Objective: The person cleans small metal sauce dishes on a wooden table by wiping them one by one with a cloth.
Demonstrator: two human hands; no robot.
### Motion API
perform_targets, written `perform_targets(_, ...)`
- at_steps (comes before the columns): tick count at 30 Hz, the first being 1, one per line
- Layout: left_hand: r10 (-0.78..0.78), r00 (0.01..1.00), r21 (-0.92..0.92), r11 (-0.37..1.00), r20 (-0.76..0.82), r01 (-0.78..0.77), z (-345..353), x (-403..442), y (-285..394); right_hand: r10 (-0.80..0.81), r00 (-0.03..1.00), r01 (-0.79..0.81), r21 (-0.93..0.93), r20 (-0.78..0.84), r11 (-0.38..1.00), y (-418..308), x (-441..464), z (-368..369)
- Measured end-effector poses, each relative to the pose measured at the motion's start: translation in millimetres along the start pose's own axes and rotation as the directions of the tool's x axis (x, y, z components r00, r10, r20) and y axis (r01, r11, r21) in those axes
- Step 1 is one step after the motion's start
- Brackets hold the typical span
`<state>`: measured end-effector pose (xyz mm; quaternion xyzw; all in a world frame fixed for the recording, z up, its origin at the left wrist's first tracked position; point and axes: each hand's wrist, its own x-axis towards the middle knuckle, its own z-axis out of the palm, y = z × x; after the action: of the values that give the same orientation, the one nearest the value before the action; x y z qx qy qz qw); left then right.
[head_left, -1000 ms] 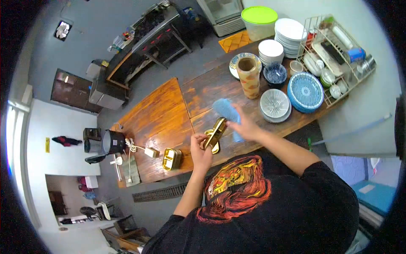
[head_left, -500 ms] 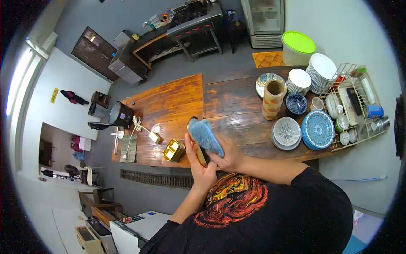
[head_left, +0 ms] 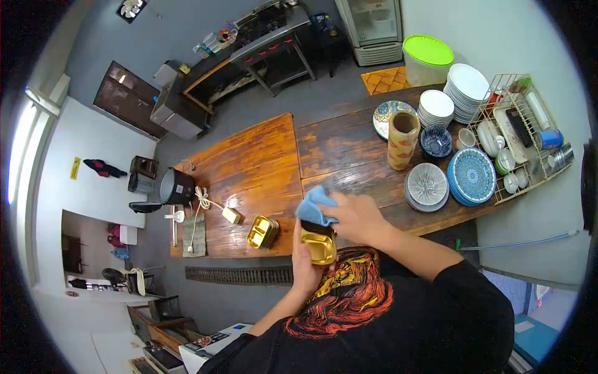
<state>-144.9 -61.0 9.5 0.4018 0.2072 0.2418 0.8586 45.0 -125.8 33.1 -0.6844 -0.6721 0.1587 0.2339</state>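
Note:
My left hand (head_left: 304,269) is closed on the side of a small gold divided dish (head_left: 320,250), holding it tilted over the table's front edge, near my shirt. A light blue cloth (head_left: 315,208) is bunched in my right hand (head_left: 361,219), which presses it against the upper part of that dish. My right hand is slightly blurred, and the cloth covers the dish's far end. To the left, a stack of similar gold divided dishes (head_left: 261,232) sits close to the front edge of the wooden table (head_left: 261,168).
A patterned roll (head_left: 402,143) stands upright on the right. Behind and beside it are white bowls (head_left: 436,107), blue plates (head_left: 472,176), grey plates (head_left: 427,187) and a wire dish rack (head_left: 523,143). A power strip (head_left: 231,215) and black pot (head_left: 177,186) lie left.
The dish has turned so its gold inside now faces up. The cloth has moved from lying along it to its far end, and my right hand has shifted right and away from my body.

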Motion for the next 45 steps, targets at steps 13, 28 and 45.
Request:
perform_targets(13,0.081,0.983,0.566,0.824,-0.167,0.028,-0.3,-8.5,53.4,0.196,0.976,-0.205,0.103,0.094,0.973,-38.1,34.7,47.0)
perform_targets(28,0.315,0.949,0.288,0.91,-0.009,-0.299,-89.7,4.8,21.5,0.05,0.979,-0.024,-0.13,0.195,0.991,-78.1,31.6,31.0)
perform_targets(45,0.448,0.876,0.552,0.692,0.177,-0.465,-82.5,-6.3,36.7,-0.06,0.952,-0.019,-0.256,-0.299,0.967,-99.7,50.6,13.1)
